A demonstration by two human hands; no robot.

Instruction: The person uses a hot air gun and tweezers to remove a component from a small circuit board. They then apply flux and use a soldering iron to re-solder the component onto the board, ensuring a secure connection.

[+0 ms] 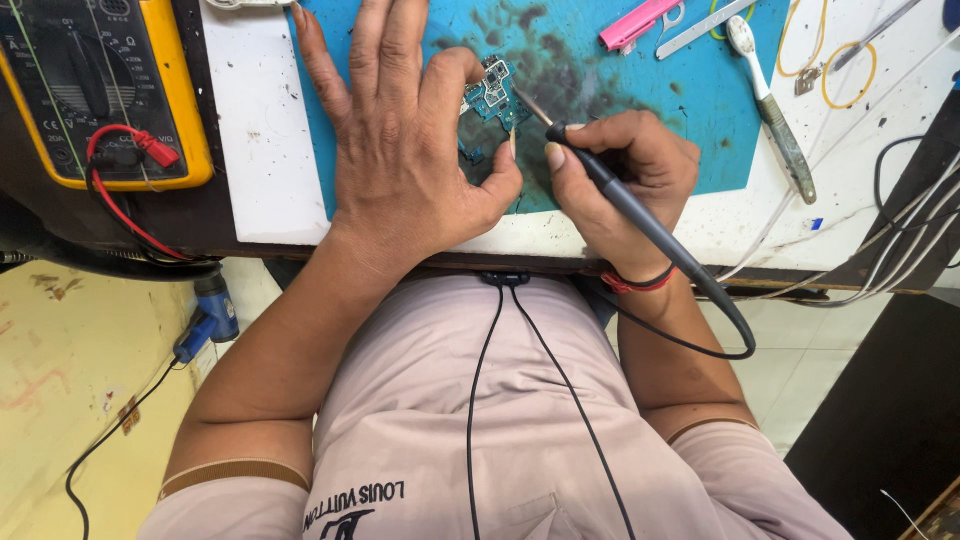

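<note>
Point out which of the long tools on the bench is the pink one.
The pink tool at the top edge of the blue mat; the toothbrush beside it is white, the soldering iron black.

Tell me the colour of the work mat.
Blue work mat with dark stains, in the head view.

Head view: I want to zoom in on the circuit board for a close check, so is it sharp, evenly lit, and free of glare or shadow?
Head view: light is even and soft, with no glare on the blue mat; the board is in focus but small, partly covered by the left hand; faint shadow lies under the right hand holding the soldering iron; edges bend slightly from the wide lens.
</note>
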